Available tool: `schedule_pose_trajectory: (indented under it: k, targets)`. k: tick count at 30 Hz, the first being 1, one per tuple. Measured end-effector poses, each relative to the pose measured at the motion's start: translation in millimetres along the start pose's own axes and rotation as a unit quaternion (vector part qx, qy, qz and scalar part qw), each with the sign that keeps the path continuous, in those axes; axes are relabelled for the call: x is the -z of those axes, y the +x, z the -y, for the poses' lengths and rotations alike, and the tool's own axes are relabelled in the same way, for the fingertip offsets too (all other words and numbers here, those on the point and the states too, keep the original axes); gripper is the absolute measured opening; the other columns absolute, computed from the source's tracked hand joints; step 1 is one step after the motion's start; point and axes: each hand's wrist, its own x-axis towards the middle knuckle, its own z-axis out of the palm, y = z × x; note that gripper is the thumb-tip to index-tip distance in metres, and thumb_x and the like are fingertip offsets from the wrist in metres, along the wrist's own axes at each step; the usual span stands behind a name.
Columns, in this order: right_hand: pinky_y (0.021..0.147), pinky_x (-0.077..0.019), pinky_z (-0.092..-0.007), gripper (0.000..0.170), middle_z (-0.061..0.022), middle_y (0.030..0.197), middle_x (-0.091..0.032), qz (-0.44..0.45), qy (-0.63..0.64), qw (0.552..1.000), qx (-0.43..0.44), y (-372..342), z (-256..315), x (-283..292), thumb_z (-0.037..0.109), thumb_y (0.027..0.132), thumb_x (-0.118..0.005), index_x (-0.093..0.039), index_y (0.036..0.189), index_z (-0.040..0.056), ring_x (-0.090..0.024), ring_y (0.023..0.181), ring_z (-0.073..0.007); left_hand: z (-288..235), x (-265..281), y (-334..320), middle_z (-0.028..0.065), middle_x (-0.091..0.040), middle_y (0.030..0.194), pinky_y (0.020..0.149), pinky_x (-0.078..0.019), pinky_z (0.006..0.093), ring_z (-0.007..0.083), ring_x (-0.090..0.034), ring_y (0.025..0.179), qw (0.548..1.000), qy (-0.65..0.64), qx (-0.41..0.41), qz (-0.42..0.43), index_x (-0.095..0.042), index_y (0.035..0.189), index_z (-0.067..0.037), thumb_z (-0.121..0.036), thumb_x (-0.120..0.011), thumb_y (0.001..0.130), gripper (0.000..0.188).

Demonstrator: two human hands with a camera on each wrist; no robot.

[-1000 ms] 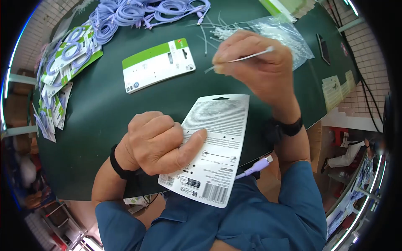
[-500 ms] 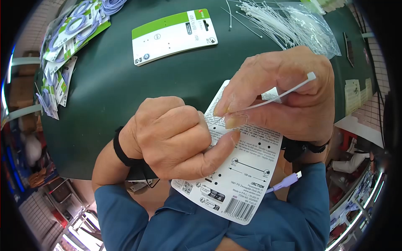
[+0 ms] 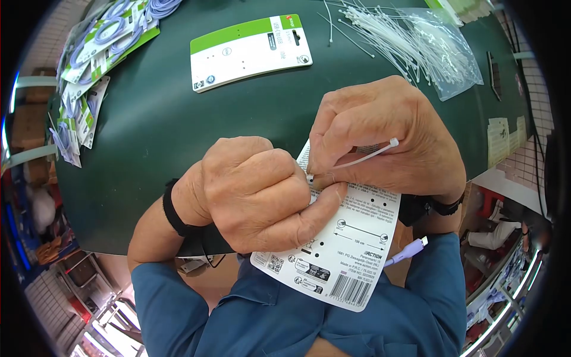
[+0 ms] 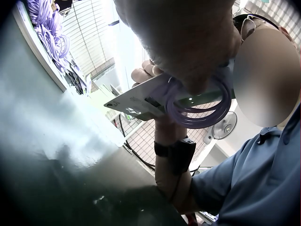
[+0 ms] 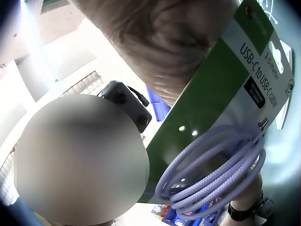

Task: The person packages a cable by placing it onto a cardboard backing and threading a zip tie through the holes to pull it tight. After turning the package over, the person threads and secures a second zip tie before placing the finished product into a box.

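Observation:
My left hand [image 3: 259,193] grips a printed packaging card [image 3: 351,271], its white back turned up, with the thumb on the printed face. Against the card's green front lies a coiled lilac braided USB-C cable [image 5: 218,172], which the left hand holds there too. One cable plug [image 3: 409,251] sticks out past the card's right edge. My right hand [image 3: 392,134] pinches a white cable tie [image 3: 370,156] between thumb and forefinger, close over the card and right by the left fingers. The tie's head points up and right; its tip is hidden among the fingertips.
Another green-and-white card [image 3: 250,53] lies on the dark green table [image 3: 143,178]. Loose cable ties [image 3: 392,44] spill from a clear plastic bag [image 3: 455,71] at the back right. Carded lilac cables [image 3: 89,65] are piled at the left, and a dark flat object [image 3: 495,74] lies far right.
My right hand has come down and left to the card with the cable tie, and the tie's head has dropped lower. The left hand keeps holding the card, which has shifted right.

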Motion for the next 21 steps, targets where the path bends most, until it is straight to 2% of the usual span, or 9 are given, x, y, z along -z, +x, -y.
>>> schedule_pose_trajectory:
  k: [3, 7, 8, 11, 12, 15, 19, 21]
  targets:
    - [0.059, -0.0519, -0.0247, 0.017, -0.0085, 0.08, -0.072, 0.011, -0.002, 1.0, 0.004, 1, -4, 0, -0.007, 0.069, -0.084, -0.073, 0.08, 0.002, -0.068, 0.069, -0.014, 1, -4, -1, -0.0039, -0.046, 0.066, 0.044, -0.0301, 0.0247, 0.0088, -0.047, 0.056, 1.0, 0.007, 0.012, -0.026, -0.073, 0.101, -0.004, -0.019, -0.076, 0.065, 0.039]
    - [0.06, -0.0511, -0.0246, 0.016, -0.0075, 0.08, -0.072, -0.001, 0.0, 0.999, -0.039, 2, -3, 1, -0.006, 0.07, -0.084, -0.074, 0.081, 0.0016, -0.067, 0.068, -0.0143, 1, -4, -1, -0.0037, -0.049, 0.067, 0.045, -0.031, 0.0247, 0.0092, -0.047, 0.056, 0.999, 0.005, 0.019, -0.034, -0.073, 0.102, -0.005, -0.019, -0.077, 0.067, 0.038]
    - [0.06, -0.0514, -0.0251, 0.016, -0.0073, 0.079, -0.072, -0.015, 0.031, 0.999, -0.031, 1, -6, 2, -0.005, 0.071, -0.084, -0.074, 0.082, 0.0018, -0.068, 0.068, -0.0143, 1, -2, 0, -0.0037, -0.049, 0.067, 0.045, -0.031, 0.0247, 0.0092, -0.047, 0.056, 0.999, 0.008, 0.016, -0.038, -0.073, 0.102, -0.005, -0.019, -0.077, 0.067, 0.038]
    - [0.06, -0.0521, -0.026, 0.017, -0.0069, 0.079, -0.072, -0.037, 0.083, 0.996, -0.013, 1, -9, 5, -0.005, 0.071, -0.084, -0.075, 0.083, 0.0024, -0.068, 0.068, -0.0144, 2, 8, -3, 0.0013, -0.062, 0.075, 0.048, -0.0397, 0.0275, 0.0136, -0.057, 0.059, 0.996, -0.05, 0.069, 0.017, -0.076, 0.106, -0.007, -0.019, -0.084, 0.064, 0.045]
    - [0.061, -0.0525, -0.0261, 0.016, -0.0069, 0.078, -0.072, -0.018, 0.056, 0.998, -0.012, 1, -7, 6, -0.005, 0.072, -0.084, -0.076, 0.083, 0.0024, -0.069, 0.069, -0.0148, 3, 7, -2, 0.0013, -0.062, 0.075, 0.048, -0.0397, 0.0275, 0.0136, -0.057, 0.059, 0.997, -0.047, 0.066, 0.012, -0.076, 0.106, -0.007, -0.019, -0.084, 0.064, 0.045]
    - [0.064, -0.0534, -0.0264, 0.015, -0.0069, 0.077, -0.072, 0.019, -0.002, 1.0, -0.012, 2, -6, 7, -0.004, 0.073, -0.084, -0.076, 0.084, 0.0026, -0.069, 0.071, -0.0155, 4, 2, -2, -0.0033, -0.051, 0.069, 0.046, -0.0323, 0.0245, 0.0094, -0.048, 0.055, 0.998, -0.038, 0.059, -0.003, -0.076, 0.107, -0.008, -0.017, -0.08, 0.067, 0.041]
    - [0.067, -0.0536, -0.0257, 0.014, -0.0073, 0.082, -0.073, 0.022, -0.016, 0.999, 0.021, 4, -8, 7, -0.003, 0.078, -0.083, -0.076, 0.089, 0.0008, -0.071, 0.078, -0.0152, 4, 0, -1, -0.003, -0.053, 0.07, 0.047, -0.037, 0.0255, 0.0104, -0.052, 0.057, 0.993, -0.068, 0.096, -0.029, -0.078, 0.109, -0.008, -0.014, -0.081, 0.065, 0.045]
    - [0.067, -0.0523, -0.0251, 0.017, -0.0075, 0.088, -0.073, -0.024, 0.033, 0.998, -0.051, 4, -2, 8, -0.002, 0.083, -0.08, -0.075, 0.099, -0.0007, -0.069, 0.079, -0.0136, 4, -3, 0, -0.0021, -0.055, 0.071, 0.048, -0.0389, 0.026, 0.0116, -0.053, 0.058, 0.99, -0.078, 0.111, -0.037, -0.079, 0.108, -0.008, -0.013, -0.081, 0.065, 0.043]
